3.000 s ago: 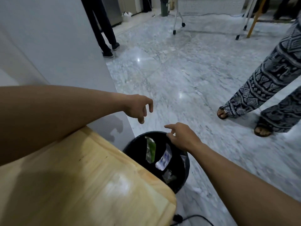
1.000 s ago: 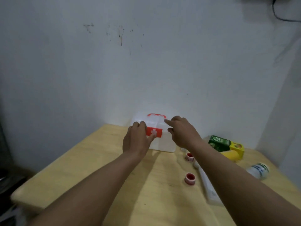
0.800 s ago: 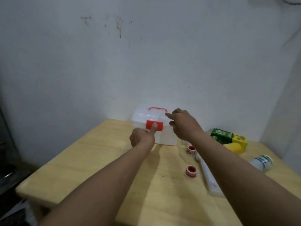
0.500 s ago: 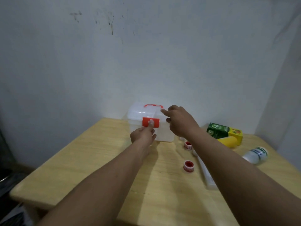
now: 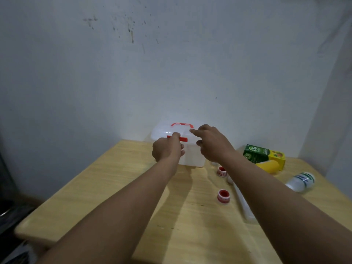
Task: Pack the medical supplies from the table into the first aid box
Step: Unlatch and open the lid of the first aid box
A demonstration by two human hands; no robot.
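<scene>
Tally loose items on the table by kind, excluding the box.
Red-and-white tape rolls: 2
Green-and-yellow carton: 1
White bottle lying down: 1
Long clear packet: 1
Total: 5, arms may hide more.

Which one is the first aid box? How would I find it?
Look at the far edge of the wooden table, against the wall. The first aid box stands there, both hands on it. Only it is see-through white with a red handle and latch.
</scene>
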